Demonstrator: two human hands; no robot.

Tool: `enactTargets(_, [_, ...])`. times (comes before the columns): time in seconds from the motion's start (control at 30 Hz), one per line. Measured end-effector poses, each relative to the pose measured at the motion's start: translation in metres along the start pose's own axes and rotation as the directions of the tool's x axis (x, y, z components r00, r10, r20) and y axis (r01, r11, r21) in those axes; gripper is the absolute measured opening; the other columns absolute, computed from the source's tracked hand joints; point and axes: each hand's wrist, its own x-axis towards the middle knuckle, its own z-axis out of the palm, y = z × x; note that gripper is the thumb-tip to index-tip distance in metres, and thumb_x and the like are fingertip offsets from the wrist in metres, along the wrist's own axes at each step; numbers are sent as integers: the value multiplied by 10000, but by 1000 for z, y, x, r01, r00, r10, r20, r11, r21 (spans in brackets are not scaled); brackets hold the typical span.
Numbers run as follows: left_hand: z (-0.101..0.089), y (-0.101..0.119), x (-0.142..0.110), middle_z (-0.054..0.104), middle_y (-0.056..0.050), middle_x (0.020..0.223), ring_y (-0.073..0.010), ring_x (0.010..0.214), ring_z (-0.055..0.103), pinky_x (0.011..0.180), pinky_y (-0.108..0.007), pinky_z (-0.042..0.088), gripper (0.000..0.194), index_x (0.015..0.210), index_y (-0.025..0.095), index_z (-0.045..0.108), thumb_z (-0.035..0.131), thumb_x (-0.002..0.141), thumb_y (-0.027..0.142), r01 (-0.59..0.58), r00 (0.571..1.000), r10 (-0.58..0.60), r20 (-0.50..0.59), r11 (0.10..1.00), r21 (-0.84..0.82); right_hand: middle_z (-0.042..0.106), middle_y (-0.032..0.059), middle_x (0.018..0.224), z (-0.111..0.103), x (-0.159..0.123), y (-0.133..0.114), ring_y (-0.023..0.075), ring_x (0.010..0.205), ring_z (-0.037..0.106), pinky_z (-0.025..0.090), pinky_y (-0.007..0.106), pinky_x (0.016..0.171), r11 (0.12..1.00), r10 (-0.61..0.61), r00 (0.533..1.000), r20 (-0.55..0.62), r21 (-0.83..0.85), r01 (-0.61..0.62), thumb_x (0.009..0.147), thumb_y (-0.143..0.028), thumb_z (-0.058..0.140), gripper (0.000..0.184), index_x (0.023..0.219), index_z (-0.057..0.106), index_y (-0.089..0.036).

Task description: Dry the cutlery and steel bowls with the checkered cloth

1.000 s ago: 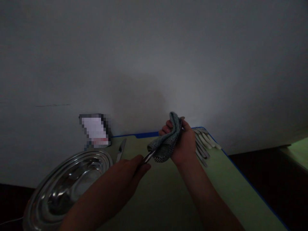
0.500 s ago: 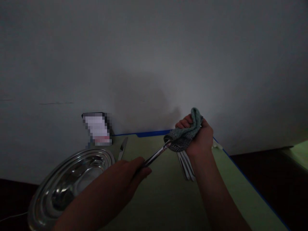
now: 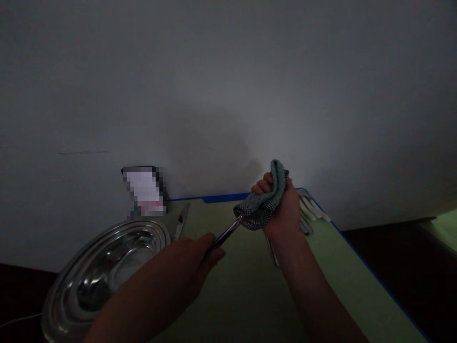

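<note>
My left hand (image 3: 200, 255) is closed on the handle of a shiny metal piece of cutlery (image 3: 227, 232), which slants up to the right. Its far end disappears into a folded green cloth (image 3: 268, 202) with a black-and-white checked side, so the kind of cutlery cannot be made out. Fingers of my right hand (image 3: 288, 209) wrap round that cloth. Below the right wrist, part of another metal utensil (image 3: 273, 255) shows on the table. White-handled utensils (image 3: 311, 208) and more metal handles lie just right of the right hand.
A large steel basin (image 3: 66, 276) stands at the left, under my left forearm. A table knife (image 3: 182, 220) lies beside its rim. A device with a blurred screen (image 3: 145, 188) leans against the wall. The pale green table (image 3: 235, 295) has a blue edge.
My right hand and the cloth have slid down-left along the cutlery toward my left hand, leaving less metal showing. The white-handled utensils are more exposed. My left hand is almost still.
</note>
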Motion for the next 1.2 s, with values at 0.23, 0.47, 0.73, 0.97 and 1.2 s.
enactTargets(0.23, [3,4,5,693,-77,873,-238,785,656,704,-383,467,381,1040,211,578,268,929,402,-9,1000,9,-25,999,35,410,-73,492,1,-8,17,52,424,350,286,211,435,987,141,990,-32,-78,-143,847,-397,454,301,622,470,-198])
enactTargets(0.47, [6,3,4,690,-70,825,-212,723,653,643,-334,449,402,976,202,591,258,934,424,-10,998,13,-61,999,39,456,-71,492,3,-11,25,53,428,418,390,204,476,970,184,980,-80,-147,-194,834,-437,483,290,666,492,-201])
enactTargets(0.73, [13,3,7,674,-60,845,-230,744,641,650,-360,451,385,946,212,567,305,919,492,-51,997,51,-53,999,-11,587,-28,589,5,-11,19,121,551,550,498,296,626,967,213,971,-107,-119,-225,819,-381,460,230,697,559,-214])
enactTargets(0.97, [9,1,5,686,-63,845,-215,739,644,631,-334,440,357,950,209,561,287,930,437,-40,998,40,-47,999,4,634,-7,638,5,-11,24,139,629,597,519,319,697,963,250,965,-79,-83,-257,858,-416,432,305,748,612,-196])
enactTargets(1.2, [6,-1,9,693,-70,840,-224,742,656,662,-358,446,415,1005,203,573,229,940,425,19,999,-19,-28,1000,10,594,-39,633,-3,-6,32,96,577,561,494,249,621,949,253,964,-78,-172,-263,837,-409,514,234,782,581,-192])
